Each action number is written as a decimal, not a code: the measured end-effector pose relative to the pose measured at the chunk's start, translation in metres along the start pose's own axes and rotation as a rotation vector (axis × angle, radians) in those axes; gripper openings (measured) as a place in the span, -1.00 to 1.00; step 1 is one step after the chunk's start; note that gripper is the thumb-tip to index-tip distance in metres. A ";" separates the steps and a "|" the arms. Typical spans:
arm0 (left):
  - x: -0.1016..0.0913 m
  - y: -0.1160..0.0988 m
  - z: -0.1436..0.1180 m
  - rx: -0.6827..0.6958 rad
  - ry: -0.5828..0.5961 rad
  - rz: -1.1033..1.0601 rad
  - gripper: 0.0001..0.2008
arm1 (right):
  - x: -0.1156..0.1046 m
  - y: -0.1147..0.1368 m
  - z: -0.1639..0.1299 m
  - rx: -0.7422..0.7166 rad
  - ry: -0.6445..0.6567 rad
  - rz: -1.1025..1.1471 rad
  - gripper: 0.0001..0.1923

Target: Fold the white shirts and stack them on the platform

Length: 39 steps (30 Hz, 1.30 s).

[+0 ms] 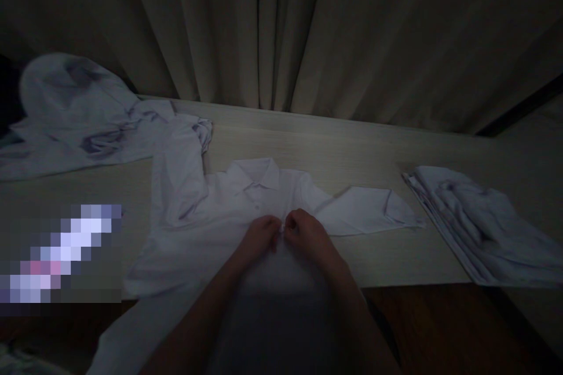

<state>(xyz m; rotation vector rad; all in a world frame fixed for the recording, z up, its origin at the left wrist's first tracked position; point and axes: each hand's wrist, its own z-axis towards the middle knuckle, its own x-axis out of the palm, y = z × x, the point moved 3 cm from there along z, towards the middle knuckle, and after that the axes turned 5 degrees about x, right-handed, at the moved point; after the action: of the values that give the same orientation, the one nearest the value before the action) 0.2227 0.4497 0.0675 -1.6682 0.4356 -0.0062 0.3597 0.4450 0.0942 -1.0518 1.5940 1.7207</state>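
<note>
A white collared shirt (246, 193) lies face up on a pale wooden table (360, 146), collar toward the curtain, its hem hanging over the near edge. My left hand (259, 237) and my right hand (305, 231) meet at the middle of the shirt's front, below the collar. Both pinch the fabric along the button line, fingers closed. The right sleeve (369, 211) lies spread out flat to the right; the left sleeve (180, 170) is bunched up toward the back left.
A heap of loose white garments (74, 111) lies at the back left. A stack of folded white clothes (484, 222) sits at the right. Beige curtains (281, 29) hang behind the table. The room is dim.
</note>
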 end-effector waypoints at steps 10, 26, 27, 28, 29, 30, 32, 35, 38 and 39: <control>-0.001 0.003 0.002 0.021 -0.001 0.065 -0.75 | -0.003 0.001 0.000 -0.001 -0.007 0.017 -0.98; -0.005 -0.002 0.000 0.004 0.017 0.087 -0.70 | -0.001 0.002 0.001 -0.044 -0.026 0.111 -0.90; -0.005 -0.002 0.000 0.002 0.019 0.087 -0.70 | -0.001 0.002 0.002 -0.041 -0.018 0.104 -0.91; -0.005 -0.002 0.001 0.004 0.023 0.094 -0.70 | 0.000 0.003 0.002 -0.039 -0.009 0.097 -0.93; -0.005 -0.002 0.001 0.010 0.030 0.105 -0.71 | 0.000 0.003 0.002 -0.039 -0.001 0.092 -0.93; -0.004 -0.002 0.001 0.019 0.039 0.116 -0.71 | 0.000 0.004 0.002 -0.040 0.004 0.091 -0.93; -0.004 -0.002 0.002 0.032 0.054 0.137 -0.72 | 0.000 0.004 0.002 -0.030 0.001 0.093 -0.93; -0.003 -0.001 0.002 0.030 0.054 0.143 -0.73 | 0.001 0.003 0.001 -0.006 0.015 0.079 -0.93; -0.002 0.000 0.001 0.034 0.054 0.136 -0.71 | 0.002 0.005 0.000 0.000 0.033 0.054 -0.94; -0.001 0.001 0.001 0.037 0.053 0.131 -0.70 | 0.002 0.006 0.000 -0.001 0.036 0.046 -0.94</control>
<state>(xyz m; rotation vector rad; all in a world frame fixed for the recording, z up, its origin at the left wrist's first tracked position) 0.2214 0.4512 0.0670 -1.6032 0.5814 0.0386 0.3539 0.4441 0.0954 -1.0599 1.6520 1.7422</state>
